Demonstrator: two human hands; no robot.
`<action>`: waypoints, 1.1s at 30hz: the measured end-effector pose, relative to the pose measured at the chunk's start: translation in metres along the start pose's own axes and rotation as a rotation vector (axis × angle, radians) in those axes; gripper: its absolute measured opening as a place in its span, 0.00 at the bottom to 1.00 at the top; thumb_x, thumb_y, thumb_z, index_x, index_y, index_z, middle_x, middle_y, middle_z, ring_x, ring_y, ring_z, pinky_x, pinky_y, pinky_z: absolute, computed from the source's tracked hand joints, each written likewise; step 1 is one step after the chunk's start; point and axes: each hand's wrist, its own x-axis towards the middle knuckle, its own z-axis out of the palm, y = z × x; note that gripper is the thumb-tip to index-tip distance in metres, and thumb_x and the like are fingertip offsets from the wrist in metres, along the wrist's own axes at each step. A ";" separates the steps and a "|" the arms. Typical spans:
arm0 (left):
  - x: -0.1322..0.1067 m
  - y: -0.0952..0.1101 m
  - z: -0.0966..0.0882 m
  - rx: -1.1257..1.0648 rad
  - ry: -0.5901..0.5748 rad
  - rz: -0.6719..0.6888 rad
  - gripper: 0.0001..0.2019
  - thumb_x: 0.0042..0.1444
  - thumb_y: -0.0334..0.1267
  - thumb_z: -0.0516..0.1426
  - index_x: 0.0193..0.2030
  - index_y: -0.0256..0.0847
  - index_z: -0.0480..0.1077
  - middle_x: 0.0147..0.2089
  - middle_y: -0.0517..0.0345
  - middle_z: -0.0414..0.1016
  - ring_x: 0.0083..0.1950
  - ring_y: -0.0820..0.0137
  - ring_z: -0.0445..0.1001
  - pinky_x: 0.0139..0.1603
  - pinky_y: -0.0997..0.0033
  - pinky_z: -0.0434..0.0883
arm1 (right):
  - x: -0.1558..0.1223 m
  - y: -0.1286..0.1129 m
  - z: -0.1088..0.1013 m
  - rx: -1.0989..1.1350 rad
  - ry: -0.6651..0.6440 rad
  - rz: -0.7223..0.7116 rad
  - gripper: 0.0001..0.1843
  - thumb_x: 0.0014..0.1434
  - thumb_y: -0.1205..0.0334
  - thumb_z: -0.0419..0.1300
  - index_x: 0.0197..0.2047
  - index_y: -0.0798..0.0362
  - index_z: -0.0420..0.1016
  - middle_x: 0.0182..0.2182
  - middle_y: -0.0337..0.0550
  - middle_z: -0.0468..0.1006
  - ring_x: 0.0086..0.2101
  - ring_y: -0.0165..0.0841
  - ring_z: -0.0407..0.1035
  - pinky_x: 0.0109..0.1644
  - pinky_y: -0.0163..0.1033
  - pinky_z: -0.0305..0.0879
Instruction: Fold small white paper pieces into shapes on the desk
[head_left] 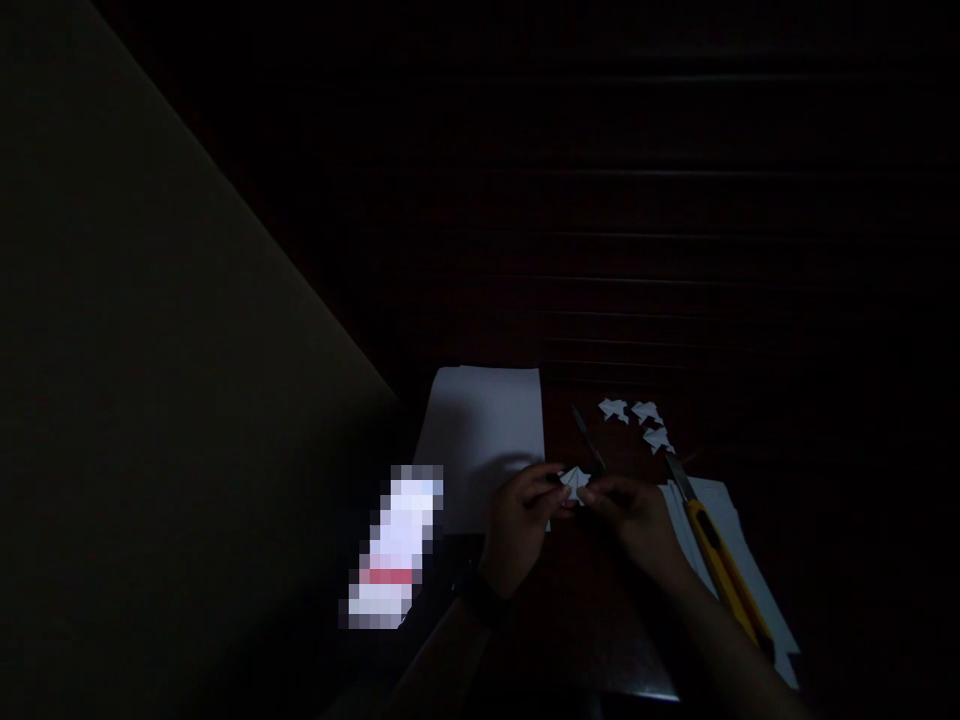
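A small folded white paper piece [576, 482], pointed at the top with crease lines, is pinched between both hands above the dark table. My left hand [523, 515] grips its left side with thumb and fingers, and a dark band circles that wrist. On the right side, the thumb and finger of my right hand [637, 515] close on it. Beyond lie three small folded paper figures: one on the left [613, 409], one at the back right [646, 411] and one nearer me [658, 439]. The dim light hides finer folds.
White paper sheets [480, 420] lie at the left, partly behind my left hand. A yellow utility knife [724, 570], blade showing, rests on more paper [757, 560] at the right. A thin dark blade-like tool [586, 436] lies beyond my hands. A lit, pixelated screen [396, 545] is at the left.
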 end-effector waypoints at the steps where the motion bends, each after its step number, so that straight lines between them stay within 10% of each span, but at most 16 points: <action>1: -0.001 0.001 0.000 0.004 0.000 0.001 0.17 0.51 0.40 0.59 0.47 0.36 0.69 0.33 0.52 0.78 0.35 0.64 0.77 0.35 0.68 0.75 | 0.000 0.002 0.001 0.007 0.016 -0.001 0.11 0.51 0.54 0.62 0.28 0.54 0.76 0.26 0.41 0.78 0.29 0.35 0.70 0.34 0.36 0.62; 14: -0.030 -0.002 0.003 0.034 -0.023 0.080 0.19 0.51 0.39 0.59 0.49 0.37 0.67 0.33 0.53 0.78 0.34 0.67 0.76 0.37 0.69 0.73 | -0.034 0.005 -0.008 -0.061 -0.054 -0.077 0.13 0.49 0.53 0.62 0.27 0.56 0.75 0.25 0.43 0.77 0.28 0.35 0.68 0.33 0.37 0.61; 33: -0.141 -0.009 0.006 -0.161 -0.039 -0.045 0.23 0.40 0.39 0.66 0.44 0.34 0.70 0.32 0.52 0.76 0.32 0.68 0.76 0.36 0.69 0.74 | -0.148 0.008 -0.005 -0.090 -0.049 -0.204 0.18 0.52 0.46 0.57 0.26 0.55 0.73 0.23 0.39 0.74 0.27 0.32 0.66 0.31 0.34 0.60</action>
